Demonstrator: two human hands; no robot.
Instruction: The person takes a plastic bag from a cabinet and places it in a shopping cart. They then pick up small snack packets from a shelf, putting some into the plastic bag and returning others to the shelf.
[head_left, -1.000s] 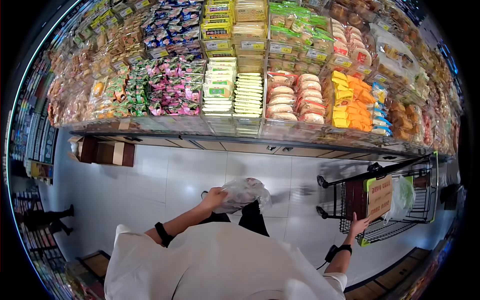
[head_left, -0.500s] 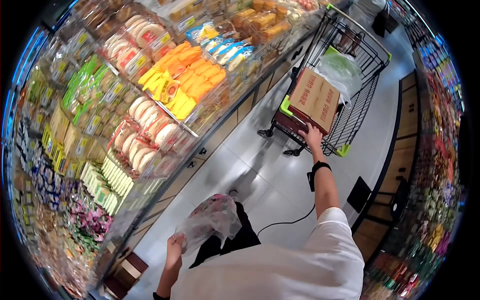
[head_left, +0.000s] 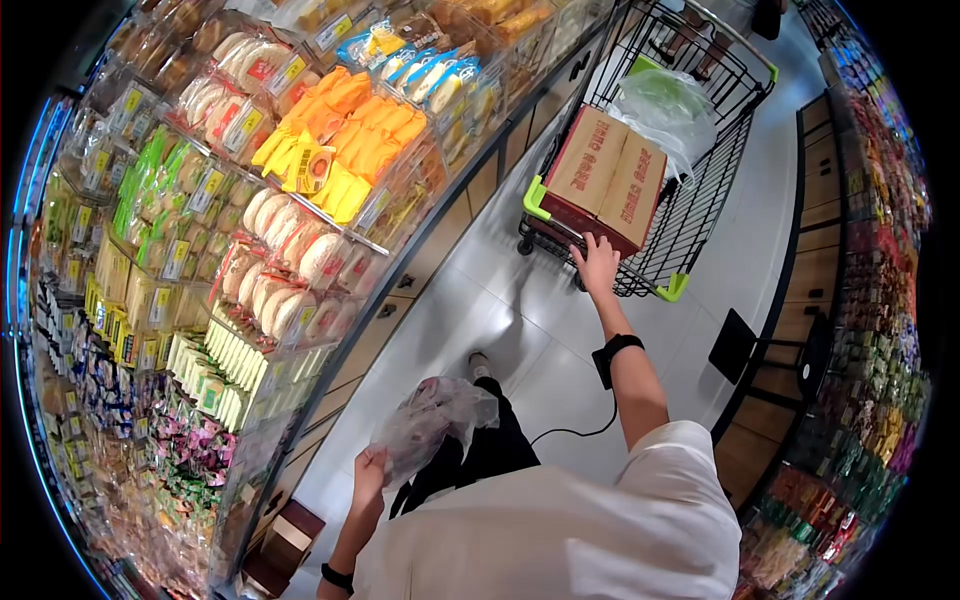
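Floor (head_left: 560, 370) under plastic bag (head_left: 435, 425)
Left hand (head_left: 370, 468) pinches it — slipping could drop it; right hand (head_left: 599, 268) touches cart (head_left: 676, 288), grip unclear.

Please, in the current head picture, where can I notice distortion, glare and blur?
Head view: wide-angle bending, with black corners and the right-hand shelving curved; head view: glare on the floor tiles, pale highlights on the plastic bag in the left hand; head view: packets at the right edge look smeared, the cardboard box clearer.
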